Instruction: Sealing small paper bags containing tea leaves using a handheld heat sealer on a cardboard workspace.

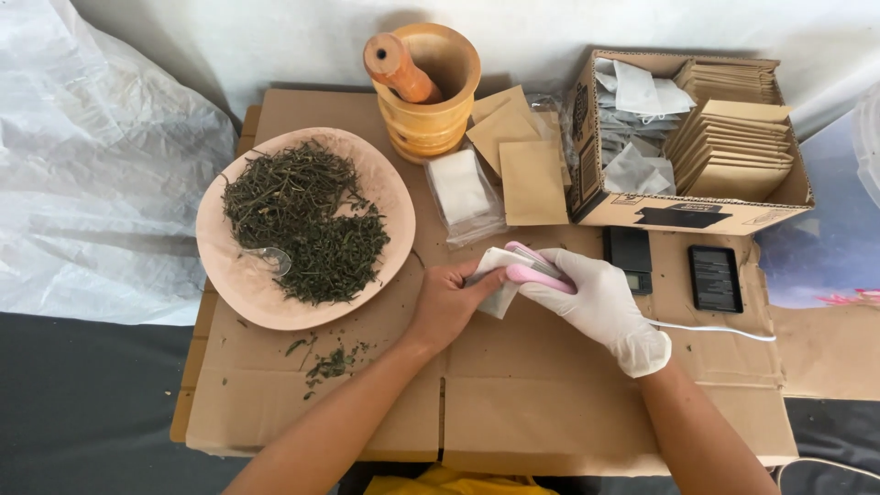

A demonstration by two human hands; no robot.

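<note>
My bare left hand (446, 302) pinches a small white sachet (495, 280) at the middle of the cardboard-covered table. My right hand (596, 302), in a white glove, grips a pink handheld sealer (539, 270) clamped over the sachet's upper edge. A white cord (715, 330) trails from the sealer toward the right. A pale pink plate (229, 266) of dried green herbs lies left of my hands, with a small metal scoop (272, 258) in it.
A wooden mortar (431, 110) with pestle (396, 66) stands at the back. Brown paper pouches (527, 174) and a stack of white sachets (461, 188) lie beside it. A cardboard box (687, 213) holds more pouches. Two small black devices (627, 257) (714, 278) sit right. Herb crumbs (330, 362) are scattered.
</note>
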